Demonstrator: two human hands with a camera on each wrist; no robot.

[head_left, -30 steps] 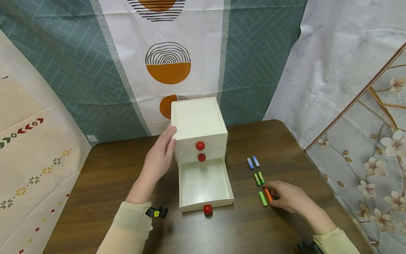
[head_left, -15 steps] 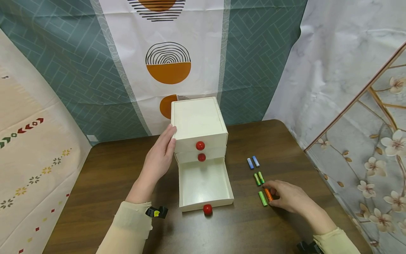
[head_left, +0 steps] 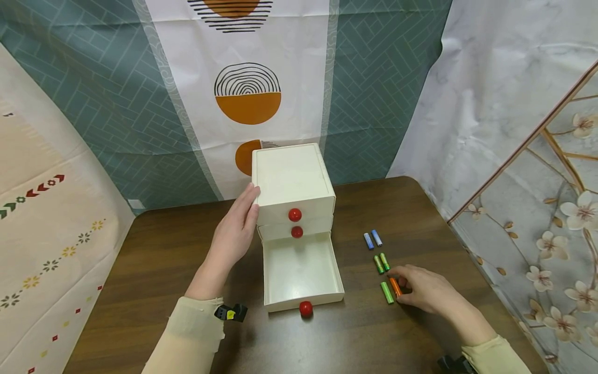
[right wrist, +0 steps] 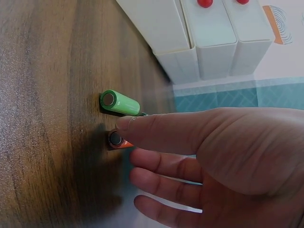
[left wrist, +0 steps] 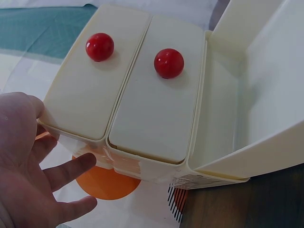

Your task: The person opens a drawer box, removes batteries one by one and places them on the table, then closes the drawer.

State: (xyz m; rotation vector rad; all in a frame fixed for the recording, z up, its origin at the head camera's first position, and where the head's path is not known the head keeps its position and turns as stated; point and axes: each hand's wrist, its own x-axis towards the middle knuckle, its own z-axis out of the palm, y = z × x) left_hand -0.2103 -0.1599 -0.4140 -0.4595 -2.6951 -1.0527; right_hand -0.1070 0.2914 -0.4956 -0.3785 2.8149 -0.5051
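A small white drawer cabinet [head_left: 293, 174] with red knobs stands on the table, its bottom drawer [head_left: 303, 272] pulled out with nothing in it. My left hand [head_left: 233, 234] rests against the cabinet's left side; in the left wrist view its fingers are extended and spread beside the wall. Right of the drawer, my right hand [head_left: 427, 291] pinches an orange battery [head_left: 395, 286] lying on the table between thumb and fingers. In the right wrist view the thumb covers much of it. A plain light green battery [head_left: 387, 293] lies alongside, apart from the hand.
Two green-and-yellow batteries [head_left: 381, 263] and two blue-and-white batteries [head_left: 373, 239] lie in pairs farther back on the brown wooden table [head_left: 154, 270]. Patterned cloths [head_left: 383, 93] hang behind and at both sides of the table.
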